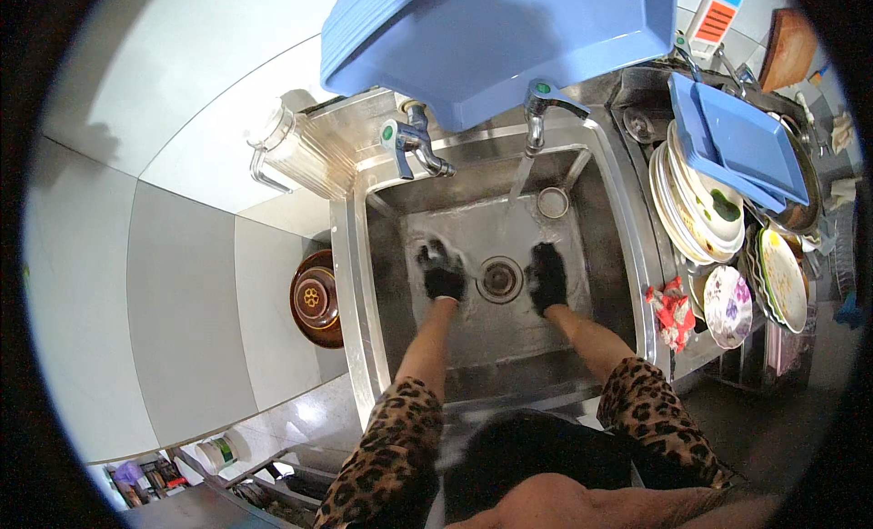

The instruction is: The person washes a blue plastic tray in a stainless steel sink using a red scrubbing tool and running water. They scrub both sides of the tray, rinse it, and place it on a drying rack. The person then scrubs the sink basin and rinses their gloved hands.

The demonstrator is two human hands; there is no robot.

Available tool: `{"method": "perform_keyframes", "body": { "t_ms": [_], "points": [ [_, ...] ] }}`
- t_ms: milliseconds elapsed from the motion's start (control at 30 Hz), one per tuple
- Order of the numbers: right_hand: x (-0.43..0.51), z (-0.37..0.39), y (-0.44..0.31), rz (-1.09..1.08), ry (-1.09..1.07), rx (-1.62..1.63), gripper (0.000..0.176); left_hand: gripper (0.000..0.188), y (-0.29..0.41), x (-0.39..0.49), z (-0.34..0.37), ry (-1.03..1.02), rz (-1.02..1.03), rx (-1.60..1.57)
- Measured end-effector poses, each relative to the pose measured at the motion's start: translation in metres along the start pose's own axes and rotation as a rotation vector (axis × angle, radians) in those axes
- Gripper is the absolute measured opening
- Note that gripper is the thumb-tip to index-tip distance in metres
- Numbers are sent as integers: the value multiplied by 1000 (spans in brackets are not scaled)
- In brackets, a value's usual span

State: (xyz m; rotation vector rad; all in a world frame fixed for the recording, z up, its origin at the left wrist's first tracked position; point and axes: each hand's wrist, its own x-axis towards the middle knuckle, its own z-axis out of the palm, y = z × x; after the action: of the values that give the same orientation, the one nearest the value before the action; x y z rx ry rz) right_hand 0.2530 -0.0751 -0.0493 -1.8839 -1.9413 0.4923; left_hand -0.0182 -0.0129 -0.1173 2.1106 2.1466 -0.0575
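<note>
Both my hands wear black gloves and are down in a stainless steel sink (477,345), one on each side of its round drain (500,279). My left hand (442,268) is over the basin floor left of the drain, with its fingers somewhat apart and nothing visible in it. To the right of the drain is my right hand (548,277), stretched out and blurred, with no object seen in it. Water runs from the right tap (539,113) into the basin. The left tap (415,144) shows no flow. A small round fitting (553,202) sits in the basin's back right corner.
A large blue plastic basin (477,52) stands behind the taps. On the right counter are stacked plates (682,208), blue trays (757,140), a flowered dish (728,307) and a crumpled red cloth (672,315). Left stand a ribbed clear jug (310,150) and a brown bowl (317,297).
</note>
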Motion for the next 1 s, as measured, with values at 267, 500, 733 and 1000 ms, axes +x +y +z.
{"method": "perform_keyframes", "body": {
  "t_ms": [267, 500, 733, 1000],
  "points": [
    [18, -43, -29, 154, -1037, 200, 50, 43, 37, -23, -63, -686, 348, -26],
    [-47, -34, 29, 103, -1252, -300, 45, 39, -34, -71, -49, -1175, 575, 483],
    [-49, 25, -52, 38, -1331, -110, 46, 38, 36, -103, 5, -1221, 815, 140],
    [17, -81, 4, 161, -1187, -240, 46, 36, 3, -36, -79, -984, 521, 420]
  ]
}}
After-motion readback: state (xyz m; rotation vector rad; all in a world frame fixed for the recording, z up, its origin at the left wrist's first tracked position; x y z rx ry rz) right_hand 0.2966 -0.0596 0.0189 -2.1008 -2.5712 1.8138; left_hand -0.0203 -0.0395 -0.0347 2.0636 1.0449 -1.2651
